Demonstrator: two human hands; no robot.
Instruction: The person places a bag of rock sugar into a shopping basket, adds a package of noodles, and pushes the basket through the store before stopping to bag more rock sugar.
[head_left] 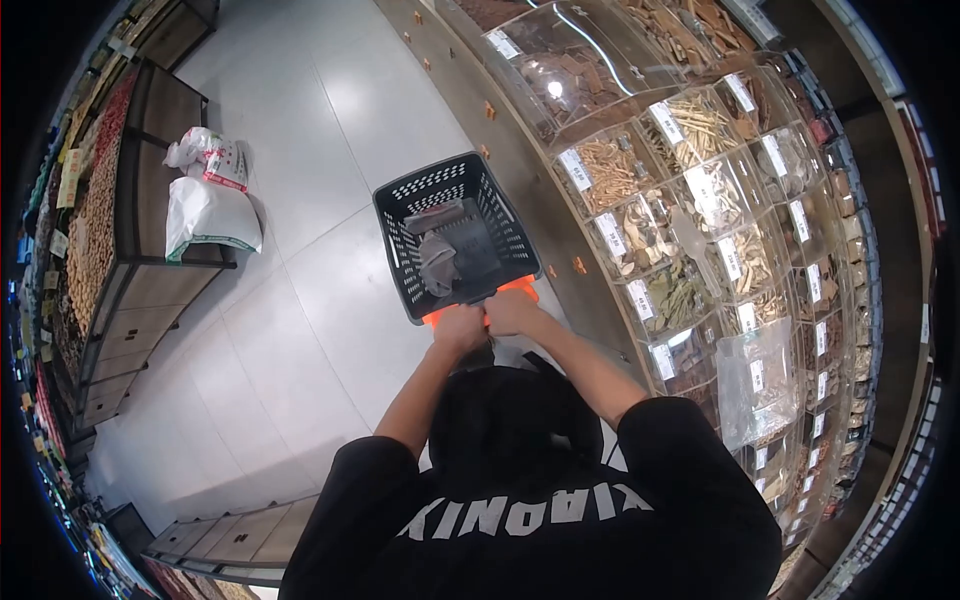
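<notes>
Both of my hands are closed on the orange handle [518,289] of a dark perforated shopping basket [391,258]. My left hand [460,328] grips the handle on its left part, and close beside it my right hand [511,312] grips the right part. The basket stretches out ahead of my hands, over the floor. Inside it, toward its left side, lie a crumpled grey item [437,262] and a flat greyish item [434,217]. What these items are cannot be made out.
Clear-lidded bins [600,175] of dried goods with price labels line the right side. A wooden display [150,290] with loose goods stands at the left, with white sacks [212,215] against it. Grey tiled floor [300,150] runs between them.
</notes>
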